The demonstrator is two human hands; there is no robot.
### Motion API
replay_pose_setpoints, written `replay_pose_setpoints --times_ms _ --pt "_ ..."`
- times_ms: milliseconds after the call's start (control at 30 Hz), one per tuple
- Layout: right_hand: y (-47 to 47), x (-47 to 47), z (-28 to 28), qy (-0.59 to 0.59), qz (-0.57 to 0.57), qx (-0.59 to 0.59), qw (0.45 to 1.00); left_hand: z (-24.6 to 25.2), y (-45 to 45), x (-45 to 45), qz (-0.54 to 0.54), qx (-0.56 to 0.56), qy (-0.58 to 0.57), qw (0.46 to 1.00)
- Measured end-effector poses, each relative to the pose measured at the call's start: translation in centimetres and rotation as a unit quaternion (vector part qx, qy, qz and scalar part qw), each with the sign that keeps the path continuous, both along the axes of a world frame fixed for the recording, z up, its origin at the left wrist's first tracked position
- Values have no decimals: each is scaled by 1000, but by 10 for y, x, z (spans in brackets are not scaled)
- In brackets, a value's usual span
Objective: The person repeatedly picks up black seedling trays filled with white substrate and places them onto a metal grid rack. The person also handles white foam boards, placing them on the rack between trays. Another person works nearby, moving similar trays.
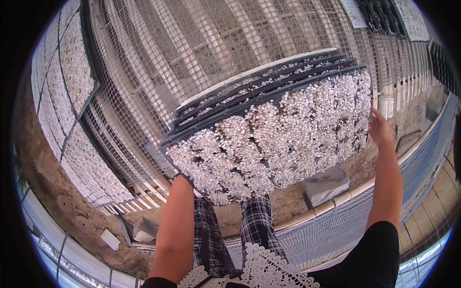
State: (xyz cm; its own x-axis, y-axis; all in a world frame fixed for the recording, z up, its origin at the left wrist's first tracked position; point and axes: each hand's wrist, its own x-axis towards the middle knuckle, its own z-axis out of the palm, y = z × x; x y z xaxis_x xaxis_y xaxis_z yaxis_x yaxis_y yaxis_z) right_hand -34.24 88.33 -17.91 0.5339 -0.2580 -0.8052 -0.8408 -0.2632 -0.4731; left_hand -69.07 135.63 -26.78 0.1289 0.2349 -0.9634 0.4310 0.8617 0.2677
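Observation:
A black plastic seedling tray (273,142), covered with coarse whitish granules that look like perlite or vermiculite, spans the space before my body, tilted in view. My right hand (379,126) is at its right end, with the fingers against the edge. At the near left corner my left hand (183,181) is mostly hidden by the tray; only the wrist and a little of the hand show. Just beyond it, several more black trays (259,81) are stacked closely, pale granules scattered along their rims.
A mesh-topped bench (201,43) with pale slats extends ahead. Filled trays (97,165) line its left side; more dark trays (381,18) stand far right. A grey block (326,185) sits on the soil near my legs. Behind it run a pole (345,199) and blue-grey mesh (324,223).

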Motion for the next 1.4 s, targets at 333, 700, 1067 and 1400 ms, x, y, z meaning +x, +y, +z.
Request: replay_pose_setpoints --times_ms 333,700,1067,1400 --pt "31 -108 56 54 -132 171 975 -6 1 42 -6 -26 -118 993" --pt "-1 -111 60 -47 -215 118 968 109 -8 80 -262 290 -113 914" --pt "157 -91 164 -139 -13 121 983 169 7 -67 -70 282 -150 945" --pt "597 -165 24 -49 450 171 875 135 52 -259 358 169 65 916"
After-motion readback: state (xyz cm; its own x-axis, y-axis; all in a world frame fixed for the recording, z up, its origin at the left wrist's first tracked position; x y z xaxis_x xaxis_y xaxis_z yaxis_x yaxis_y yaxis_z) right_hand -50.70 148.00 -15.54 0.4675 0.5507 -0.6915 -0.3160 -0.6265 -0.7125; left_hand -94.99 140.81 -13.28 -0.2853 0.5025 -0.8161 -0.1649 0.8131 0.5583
